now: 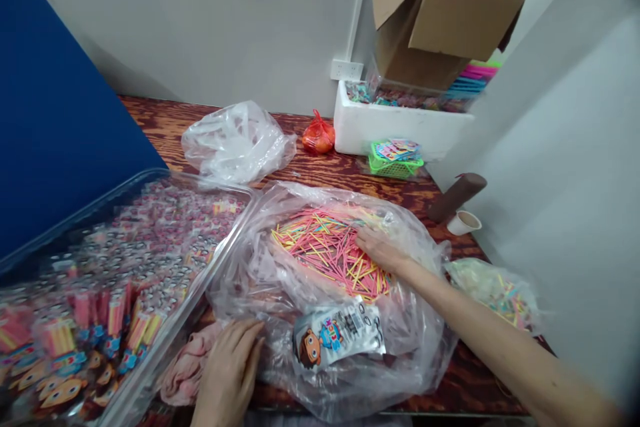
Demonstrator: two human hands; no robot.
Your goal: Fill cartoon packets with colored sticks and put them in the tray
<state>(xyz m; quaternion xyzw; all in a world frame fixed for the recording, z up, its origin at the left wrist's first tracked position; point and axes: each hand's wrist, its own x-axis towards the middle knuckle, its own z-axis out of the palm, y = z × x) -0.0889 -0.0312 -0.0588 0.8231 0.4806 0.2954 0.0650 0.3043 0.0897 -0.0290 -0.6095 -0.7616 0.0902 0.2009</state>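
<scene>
A heap of thin pink, yellow and blue sticks [325, 247] lies in a large clear plastic bag [250, 267] spread wide on the table. My right hand [379, 247] reaches across to the heap's right side, its fingers stretched out over the sticks and no grip visible. At the near edge of the bag rests my left hand [231, 363], fingers extended and lying flat, beside a crumpled pink cloth [187, 367]. Between the hands, on the bag's near part, lies a silver printed pouch [340, 335] with a cartoon figure.
A clear tray [220, 263] full of small packets stands left. Behind are a crumpled plastic bag [240, 140], red bag [319, 135], green basket [395, 163] and white foam box [390, 127]. To the right are a brown cylinder [457, 197], paper cup [464, 223] and stick bag [495, 293].
</scene>
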